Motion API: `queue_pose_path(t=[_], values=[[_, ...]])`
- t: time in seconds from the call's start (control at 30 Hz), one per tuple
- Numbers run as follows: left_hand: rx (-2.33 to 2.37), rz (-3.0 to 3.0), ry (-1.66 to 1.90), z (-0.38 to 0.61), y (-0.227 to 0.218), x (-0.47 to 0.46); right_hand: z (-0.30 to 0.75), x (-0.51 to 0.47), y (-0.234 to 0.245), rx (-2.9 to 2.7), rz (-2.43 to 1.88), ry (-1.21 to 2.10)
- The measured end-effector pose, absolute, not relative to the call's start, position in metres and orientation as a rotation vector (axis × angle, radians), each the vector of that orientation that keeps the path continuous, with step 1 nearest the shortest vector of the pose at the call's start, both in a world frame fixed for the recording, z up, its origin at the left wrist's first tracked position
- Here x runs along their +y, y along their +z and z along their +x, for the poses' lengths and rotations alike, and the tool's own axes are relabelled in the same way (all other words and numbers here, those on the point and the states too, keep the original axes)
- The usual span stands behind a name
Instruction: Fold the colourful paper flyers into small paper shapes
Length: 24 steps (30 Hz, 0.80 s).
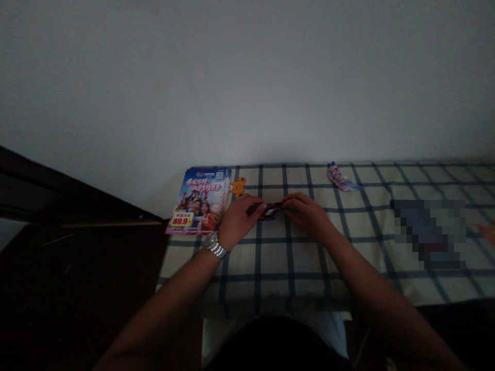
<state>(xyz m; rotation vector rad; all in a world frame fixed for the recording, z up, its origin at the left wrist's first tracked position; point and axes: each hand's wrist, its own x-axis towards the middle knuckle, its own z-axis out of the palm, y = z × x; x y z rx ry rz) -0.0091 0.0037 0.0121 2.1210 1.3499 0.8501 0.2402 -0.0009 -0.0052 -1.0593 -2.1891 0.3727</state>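
My left hand (243, 216), with a silver watch on its wrist, pinches the left end of a narrow, dark folded paper strip (271, 211). At its other end, the fingers of my right hand (307, 215) are closed on the same strip. Between my hands the strip bows apart into a loop, with coloured print along its lower layers. Left of my left hand lies a stack of printed flyers (201, 201), blue at the top and pink at the bottom. A pleated piece of printed paper (338, 178) rests farther back on the right.
A checked cloth (273, 263) covers the table, which stands against a pale wall (270, 82). An orange cartoon figure (237, 186) shows beside the flyers. To the right is a blurred-out dark oblong (423, 232). Dark floor (88, 288) lies left of the table.
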Motion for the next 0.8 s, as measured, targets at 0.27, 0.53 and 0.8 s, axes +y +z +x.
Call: queue_pose_path(t=[0.27,0.53,0.8], values=[[1.221,2.032,0.940,-0.013,0.008,0.004,0.246,0.001,-0.005,-2.028,-1.111,0.579],[1.203,1.938,0.986,-0.014,0.004,0.006,0.248,0.000,-0.007,-1.905,-1.214,0.723],[1.256,1.939,0.951,-0.014,0.000,0.006,0.248,0.001,-0.007,-1.936,-1.204,0.670]])
